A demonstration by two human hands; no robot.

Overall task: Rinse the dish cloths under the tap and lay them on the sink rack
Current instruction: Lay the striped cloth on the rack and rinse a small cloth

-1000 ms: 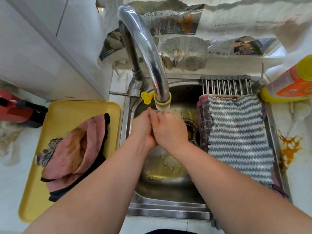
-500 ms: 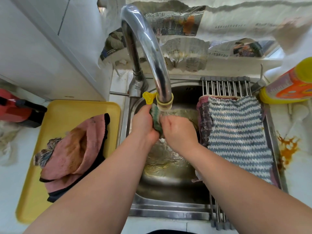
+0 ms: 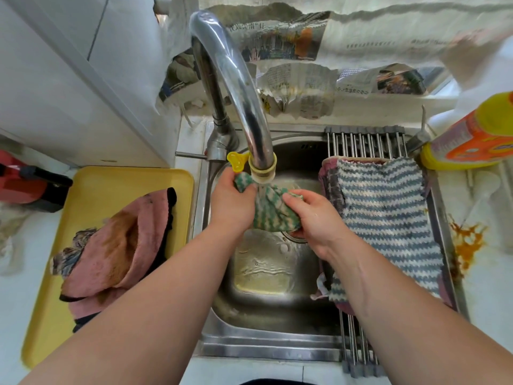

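Head view, sole entry.

Item 1: green-and-white cloth (image 3: 270,211), zigzag-striped and bunched. It is held over the sink (image 3: 266,347), directly beneath the outlet of the tap (image 3: 241,87), with water falling onto its upper fold.

Item 2: left hand (image 3: 231,200). The fingers are curled round the cloth's upper left end, close under the yellow nozzle.

Item 3: right hand (image 3: 313,218). The fingers and thumb are closed round the cloth's lower right end. The cloth spans the gap between the two hands.

Item 4: sink rack (image 3: 366,143), made of metal bars and laid across the right side of the sink.

Item 5: blue-and-white cloth (image 3: 385,215), spread flat on the rack over a darker pinkish one, so it appears already dealt with.

Item 6: pink cloths (image 3: 116,245), heaped and stained brown, on the yellow tray (image 3: 111,179) left of the sink. They appear to be awaiting rinsing.

Item 7: sundries. A detergent bottle (image 3: 472,137) stands right of the rack, newspaper (image 3: 277,43) hangs behind the tap, and there is an orange stain (image 3: 466,240) on the counter.

Handling note, as a judgement. The held cloth is soft and limp, and heavier for being soaked. It is likely to drip and sag rather than slip, and it is not fragile. Best taken by two corners or along one edge, so that it opens out flat on the bare bars at the rack's near end.
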